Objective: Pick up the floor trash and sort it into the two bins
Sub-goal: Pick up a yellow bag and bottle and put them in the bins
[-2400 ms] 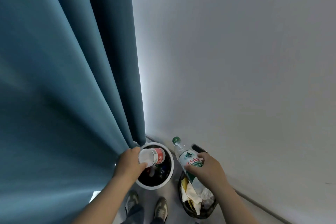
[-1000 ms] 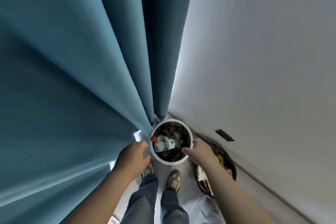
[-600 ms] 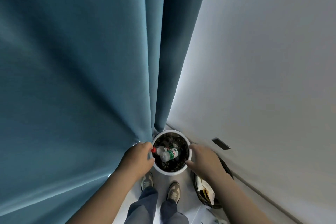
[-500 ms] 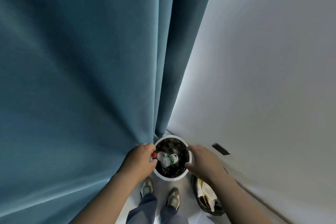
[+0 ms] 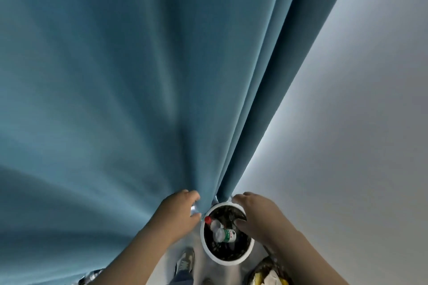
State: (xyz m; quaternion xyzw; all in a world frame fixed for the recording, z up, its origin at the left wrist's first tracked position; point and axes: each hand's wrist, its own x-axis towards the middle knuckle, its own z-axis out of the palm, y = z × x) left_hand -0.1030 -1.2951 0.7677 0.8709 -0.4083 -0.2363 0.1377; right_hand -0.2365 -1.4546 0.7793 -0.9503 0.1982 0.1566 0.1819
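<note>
Both bottles, held above the bins moments ago, now lie in the white bin (image 5: 228,261): the red-capped bottle (image 5: 212,221) against the green-labelled bottle (image 5: 225,235), whose print is too small to read. That sorting step looks done. The right hand (image 5: 256,217) grips the bin's rim. The left hand (image 5: 178,213) curls at the curtain (image 5: 139,99), and whether it holds anything cannot be told.

You stand in a plain indoor room corner, home or office. A floor-length teal curtain (image 5: 139,76) hangs behind the white bin (image 5: 227,261), a bare pale wall (image 5: 347,122) rises to its right, and a dark bin (image 5: 257,271) sits beside it on smooth grey floor (image 5: 195,239).
</note>
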